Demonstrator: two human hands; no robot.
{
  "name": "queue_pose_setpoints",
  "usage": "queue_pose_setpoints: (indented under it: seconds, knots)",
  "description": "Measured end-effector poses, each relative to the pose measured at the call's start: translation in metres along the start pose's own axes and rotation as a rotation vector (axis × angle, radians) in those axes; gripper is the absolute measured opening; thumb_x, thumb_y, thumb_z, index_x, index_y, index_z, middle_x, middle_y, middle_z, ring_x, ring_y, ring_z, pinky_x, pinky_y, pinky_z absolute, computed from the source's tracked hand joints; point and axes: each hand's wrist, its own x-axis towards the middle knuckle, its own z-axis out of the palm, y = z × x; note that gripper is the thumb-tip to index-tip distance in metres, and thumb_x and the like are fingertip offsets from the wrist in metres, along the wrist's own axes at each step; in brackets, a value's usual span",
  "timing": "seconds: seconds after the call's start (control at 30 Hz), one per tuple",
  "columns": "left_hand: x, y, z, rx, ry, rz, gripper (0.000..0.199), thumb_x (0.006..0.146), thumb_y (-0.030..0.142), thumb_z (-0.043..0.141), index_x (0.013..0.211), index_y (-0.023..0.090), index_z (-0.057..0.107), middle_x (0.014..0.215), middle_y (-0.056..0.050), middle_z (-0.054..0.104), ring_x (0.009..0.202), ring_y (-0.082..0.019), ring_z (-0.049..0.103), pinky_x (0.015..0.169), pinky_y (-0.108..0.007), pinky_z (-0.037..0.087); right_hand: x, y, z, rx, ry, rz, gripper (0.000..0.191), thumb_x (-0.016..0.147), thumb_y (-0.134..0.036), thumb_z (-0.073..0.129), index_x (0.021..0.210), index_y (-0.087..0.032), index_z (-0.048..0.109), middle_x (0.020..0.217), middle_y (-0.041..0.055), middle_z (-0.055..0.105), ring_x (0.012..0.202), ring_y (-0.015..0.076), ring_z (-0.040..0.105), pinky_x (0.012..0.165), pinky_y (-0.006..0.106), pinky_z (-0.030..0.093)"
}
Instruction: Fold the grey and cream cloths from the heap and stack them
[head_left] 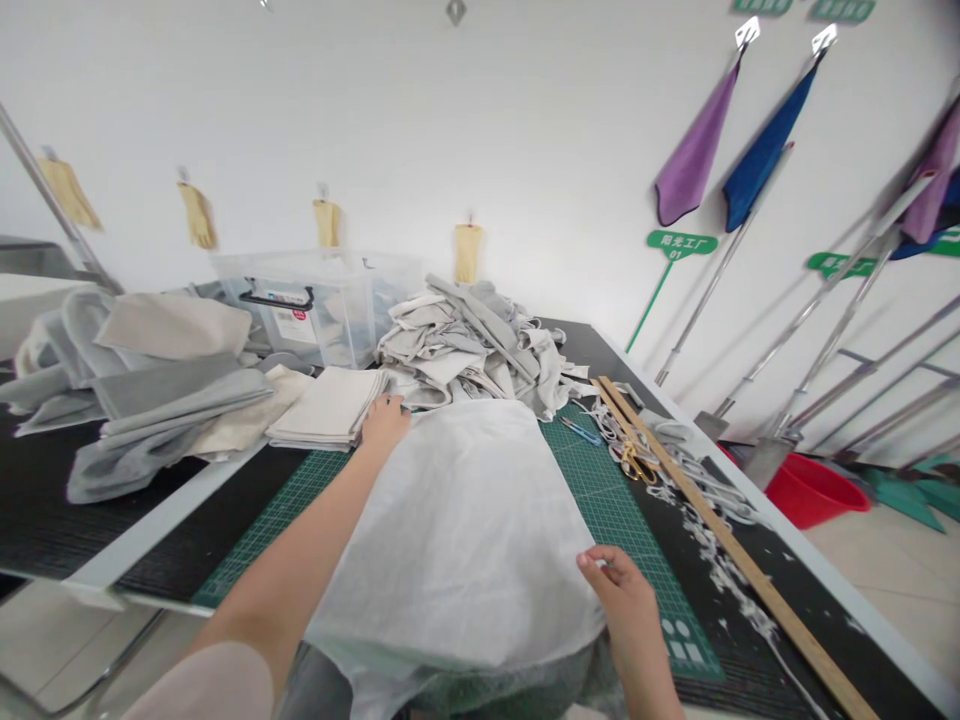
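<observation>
By table's (184,540) near edge, pinching white cloth (465,520) with right hand (631,602); likely light, limp: take edges; cannot tell left hand's (385,425) grip.

I see a plain white wall (555,130) under soft, even light. Below it I make out a black wood-grained table (45,530) with pale edging, above a beige tiled floor (892,575).

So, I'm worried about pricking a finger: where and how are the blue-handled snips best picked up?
Probably best by the blue handles, coming from above and the near right: the snips lie on the green mat, metal end pointing away left, so the right hand would meet the handles first.
</observation>
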Motion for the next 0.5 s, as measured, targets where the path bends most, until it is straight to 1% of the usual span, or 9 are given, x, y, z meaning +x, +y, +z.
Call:
queue_pose_setpoints:
  seconds: [0.07,0.1,0.17,0.2,0.27,0.3,0.37,0.4,0.5]
  knots:
    - [-0.028,0.007,0.005,-0.151,0.118,0.083,0.025,0.073,0.021,0.039,0.095,0.017,0.052,0.105,-0.008,0.05,0.099,-0.019,0.044,0.081,-0.03,0.034,-0.003,-0.005,0.006,0.117,0.001,0.053,0.028,0.054,-0.04,0.061,0.065,-0.019,0.047,0.039,-0.0091,0.038,0.035,0.0059,0.031,0.035,0.018,0.019]
    - [-0.049,0.013,0.009,-0.251,0.114,0.144,0.022,0.073,0.02,0.039,0.09,0.018,0.053,0.1,-0.006,0.053,0.095,-0.018,0.046,0.081,-0.029,0.035,-0.004,-0.008,0.009,0.175,-0.011,0.083,0.029,0.053,-0.039,0.062,0.065,-0.019,0.046,0.039,-0.0092,0.039,0.034,0.0062,0.033,0.034,0.018,0.02]
    - [-0.101,0.027,0.015,-0.474,-0.025,0.216,0.019,0.075,0.022,0.038,0.082,0.017,0.055,0.087,-0.004,0.056,0.084,-0.015,0.05,0.075,-0.027,0.039,-0.006,-0.015,0.016,0.283,-0.048,0.134,0.031,0.052,-0.038,0.064,0.066,-0.02,0.043,0.039,-0.0101,0.04,0.032,0.0065,0.034,0.032,0.017,0.023]
    - [-0.128,0.035,0.017,-0.587,-0.112,0.241,0.02,0.075,0.024,0.038,0.084,0.017,0.054,0.085,-0.004,0.057,0.081,-0.015,0.051,0.072,-0.026,0.04,-0.007,-0.02,0.019,0.332,-0.058,0.149,0.031,0.052,-0.037,0.064,0.067,-0.021,0.042,0.039,-0.0105,0.039,0.032,0.0066,0.035,0.031,0.017,0.025]
    - [-0.179,0.051,0.017,-0.78,-0.257,0.29,0.025,0.075,0.029,0.04,0.096,0.018,0.05,0.094,-0.005,0.055,0.085,-0.015,0.05,0.071,-0.025,0.041,-0.01,-0.031,0.026,0.426,-0.073,0.151,0.031,0.053,-0.035,0.064,0.068,-0.021,0.041,0.041,-0.0107,0.04,0.034,0.0071,0.038,0.031,0.017,0.03]
    - [-0.198,0.059,0.016,-0.823,-0.298,0.341,0.034,0.073,0.031,0.044,0.105,0.019,0.045,0.102,-0.006,0.052,0.09,-0.016,0.048,0.074,-0.026,0.04,-0.012,-0.038,0.029,0.47,-0.078,0.139,0.031,0.054,-0.034,0.064,0.069,-0.022,0.04,0.042,-0.0106,0.041,0.036,0.0073,0.04,0.033,0.017,0.034]
    - [-0.222,0.07,0.014,-0.858,-0.361,0.397,0.053,0.067,0.032,0.052,0.115,0.018,0.036,0.111,-0.008,0.046,0.097,-0.018,0.045,0.081,-0.028,0.037,-0.018,-0.052,0.036,0.558,-0.082,0.101,0.029,0.055,-0.03,0.065,0.069,-0.022,0.041,0.045,-0.0109,0.041,0.04,0.0068,0.043,0.038,0.017,0.04]
    - [-0.227,0.074,0.014,-0.846,-0.392,0.393,0.055,0.065,0.031,0.054,0.115,0.018,0.036,0.11,-0.008,0.048,0.097,-0.018,0.045,0.081,-0.028,0.036,-0.021,-0.058,0.039,0.597,-0.079,0.078,0.029,0.055,-0.029,0.065,0.069,-0.022,0.041,0.046,-0.0113,0.041,0.041,0.006,0.044,0.039,0.017,0.041]
    - [-0.225,0.076,0.018,-0.734,-0.478,0.292,0.028,0.068,0.023,0.047,0.096,0.019,0.051,0.086,-0.002,0.058,0.08,-0.016,0.052,0.07,-0.026,0.039,-0.031,-0.075,0.042,0.682,-0.048,0.007,0.027,0.056,-0.026,0.066,0.067,-0.021,0.042,0.047,-0.0118,0.039,0.041,0.0044,0.043,0.038,0.015,0.042]
